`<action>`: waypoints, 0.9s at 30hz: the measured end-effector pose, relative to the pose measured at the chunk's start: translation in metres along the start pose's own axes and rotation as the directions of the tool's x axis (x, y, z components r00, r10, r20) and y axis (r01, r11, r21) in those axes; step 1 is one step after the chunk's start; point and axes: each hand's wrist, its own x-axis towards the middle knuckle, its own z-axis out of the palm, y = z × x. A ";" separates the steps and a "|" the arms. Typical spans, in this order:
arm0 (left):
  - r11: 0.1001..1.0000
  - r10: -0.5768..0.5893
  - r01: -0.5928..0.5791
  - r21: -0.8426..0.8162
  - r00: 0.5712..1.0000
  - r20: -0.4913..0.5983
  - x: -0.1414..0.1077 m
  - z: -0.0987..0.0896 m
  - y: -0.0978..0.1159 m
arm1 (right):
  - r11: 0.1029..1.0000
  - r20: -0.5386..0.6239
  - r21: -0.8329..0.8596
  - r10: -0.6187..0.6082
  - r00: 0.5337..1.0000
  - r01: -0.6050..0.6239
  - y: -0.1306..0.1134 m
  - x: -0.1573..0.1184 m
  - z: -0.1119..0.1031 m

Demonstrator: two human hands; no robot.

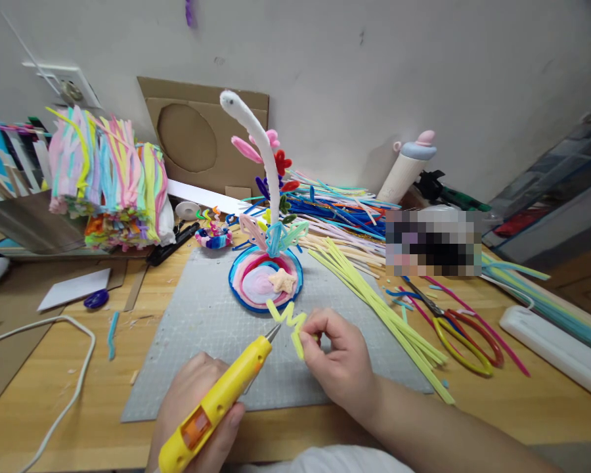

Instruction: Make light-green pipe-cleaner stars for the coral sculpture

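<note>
My left hand [192, 387] is wrapped round a yellow glue gun [221, 397], its metal tip touching or very near a zigzag yellow pipe cleaner [289, 314]. The right end of that zigzag is pinched between the thumb and fingers of my right hand [337, 358]. Just beyond stands a round pipe-cleaner base [236, 282] with blue, pink and white rings. A beige star [282, 281] lies on it, and a tall curved white stem [263, 141] rises behind, with coloured petals and pastel loops about it.
A grey cutting mat [177, 341] lies beneath. Right of it are loose yellow-green pipe cleaners [379, 302], scissors [460, 328] and a white power strip [556, 345]. Bundled pipe cleaners [108, 171] stand back left; a white cable [86, 368] curves at left. Cardboard [201, 98] leans on the wall.
</note>
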 end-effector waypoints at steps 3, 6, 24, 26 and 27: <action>1.000 0.009 -0.009 0.006 1.000 -0.013 0.000 0.000 0.000 | 1.000 -0.003 -0.007 -0.001 1.000 0.001 0.000 -0.001 0.000; 1.000 0.001 -0.001 0.002 0.999 -0.042 0.000 0.001 0.000 | 1.000 0.000 -0.005 -0.002 1.000 0.002 -0.001 -0.001 0.000; 1.000 -0.024 0.024 0.008 1.000 0.007 0.000 -0.003 0.001 | 1.000 -0.009 -0.013 -0.002 1.000 0.002 -0.004 0.000 0.000; 0.999 -0.034 0.033 0.002 0.999 0.007 -0.001 -0.002 0.000 | 1.000 -0.009 -0.012 0.005 1.000 -0.005 -0.004 0.000 -0.001; 0.999 -0.036 0.036 -0.004 0.999 0.006 -0.002 -0.001 -0.001 | 1.000 -0.009 -0.014 0.011 1.000 -0.011 -0.003 0.000 -0.001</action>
